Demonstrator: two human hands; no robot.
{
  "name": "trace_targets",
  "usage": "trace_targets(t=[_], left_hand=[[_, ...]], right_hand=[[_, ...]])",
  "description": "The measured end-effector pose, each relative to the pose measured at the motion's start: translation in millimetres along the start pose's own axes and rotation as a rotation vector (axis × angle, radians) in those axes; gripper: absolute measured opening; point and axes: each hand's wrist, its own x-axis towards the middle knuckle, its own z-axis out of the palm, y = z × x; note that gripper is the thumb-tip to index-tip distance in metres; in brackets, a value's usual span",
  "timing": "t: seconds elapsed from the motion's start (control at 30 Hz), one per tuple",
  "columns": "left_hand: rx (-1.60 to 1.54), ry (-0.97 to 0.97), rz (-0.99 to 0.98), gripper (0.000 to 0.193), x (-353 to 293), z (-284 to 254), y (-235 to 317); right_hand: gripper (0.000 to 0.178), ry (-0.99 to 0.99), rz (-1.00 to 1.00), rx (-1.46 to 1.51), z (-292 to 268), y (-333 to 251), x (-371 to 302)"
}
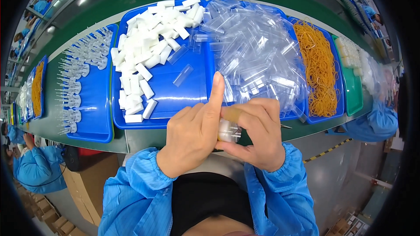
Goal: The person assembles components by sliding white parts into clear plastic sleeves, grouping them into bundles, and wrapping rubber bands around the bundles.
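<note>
Close in front of me, both hands meet around a small clear plastic piece (229, 131) with white material inside. My right hand (261, 133) is closed on it, thumb below and fingers bent over the top. My left hand (188, 135) lies against its left side. The left index finger points straight up and away, while the other fingers are curled; what they grip is hidden. A blue tray (186, 100) beyond my hands carries white foam blocks (148, 46) and a few clear sleeves. To its right, another tray is heaped with clear plastic sleeves (262, 48).
At the left, a blue tray (94, 120) has clear nozzle-like parts (72, 89) along its left side. Orange rubber bands (317, 70) fill a tray at the right, beside a green tray (353, 94). People in blue work at both sides; a cardboard box (83, 188) stands lower left.
</note>
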Motion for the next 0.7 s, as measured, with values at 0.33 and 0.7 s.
trace_targets(t=[0.33, 0.7], left_hand=[[-0.775, -0.116, -0.232, 0.103, -16.3, -4.1, -0.7], [-1.399, -0.181, -0.575, 0.087, -43.4, -14.8, -15.8]], right_hand=[[0.056, -0.017, 0.017, 0.344, 0.4, -7.1, 2.2], [0.062, -0.047, 0.148, 0.493, -6.3, -6.1, -16.5]])
